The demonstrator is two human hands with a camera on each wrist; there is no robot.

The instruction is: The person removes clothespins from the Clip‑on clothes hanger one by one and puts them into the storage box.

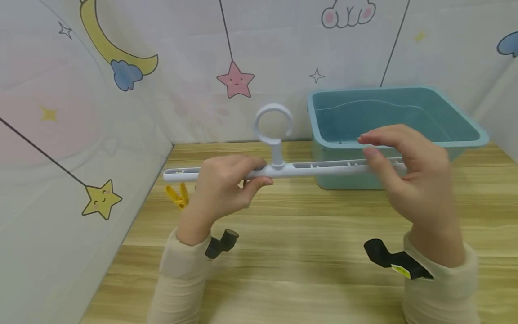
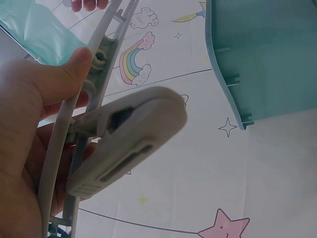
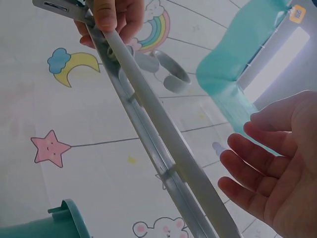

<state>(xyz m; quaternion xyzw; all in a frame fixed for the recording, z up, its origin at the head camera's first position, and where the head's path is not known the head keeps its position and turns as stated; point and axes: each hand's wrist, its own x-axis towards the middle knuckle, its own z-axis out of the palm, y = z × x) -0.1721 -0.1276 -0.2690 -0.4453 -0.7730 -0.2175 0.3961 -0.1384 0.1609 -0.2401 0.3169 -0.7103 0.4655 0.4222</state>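
My left hand [image 1: 222, 186] grips a white clip hanger [image 1: 323, 170] just left of its round, ring-like hook [image 1: 273, 121], thumb below the bar in the head view. The hollow bar is held nearly level. A grey clip [image 2: 138, 134] sticks out from the bar beside the left fingers. My right hand [image 1: 417, 175] overlaps the bar's right end in the head view. From the right wrist, its loosely bent fingers [image 3: 257, 158] appear apart from the bar, with nothing between them. A yellow clip [image 1: 179, 196] shows under the bar's left end.
Behind the right hand, a teal plastic tub [image 1: 376, 166] stands on the wood-grain table [image 1: 307, 252]. A white cloth backdrop [image 1: 182, 90] printed with stars and a moon encloses the back and left sides.
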